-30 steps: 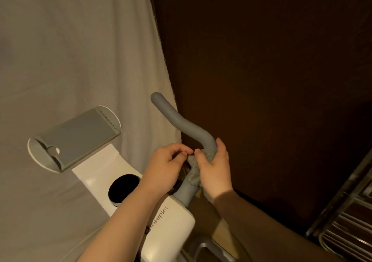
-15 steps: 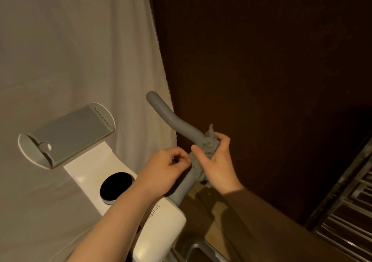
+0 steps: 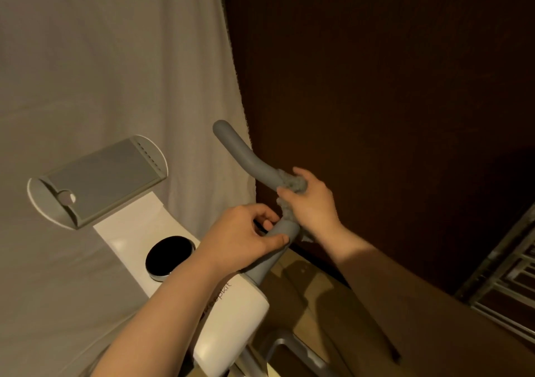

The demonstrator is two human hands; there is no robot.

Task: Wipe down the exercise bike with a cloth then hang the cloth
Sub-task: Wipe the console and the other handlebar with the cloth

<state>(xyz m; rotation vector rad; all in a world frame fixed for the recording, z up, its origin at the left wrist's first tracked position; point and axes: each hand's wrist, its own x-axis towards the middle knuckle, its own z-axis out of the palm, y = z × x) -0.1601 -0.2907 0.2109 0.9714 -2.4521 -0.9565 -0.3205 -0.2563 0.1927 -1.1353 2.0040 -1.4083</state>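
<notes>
Your right hand (image 3: 311, 203) clamps the grey cloth (image 3: 292, 187) around the exercise bike's handlebar (image 3: 249, 156) at centre frame. Just below it, your left hand (image 3: 243, 239) curls its fingers round the same bar

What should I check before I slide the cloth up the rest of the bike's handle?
1. Cloth wrapped round the handlebar: ok.
2. Right hand grips the cloth: ok.
3. Left hand steadies the lower bar: ok, its fingers curl round it.
4. Upper bar free of things in the way: ok, bare up to its tip.
5. Bar below the cloth wiped clean: cannot tell.
6. Somewhere to hang the cloth after: cannot tell; a metal rack shows only partly.
</notes>
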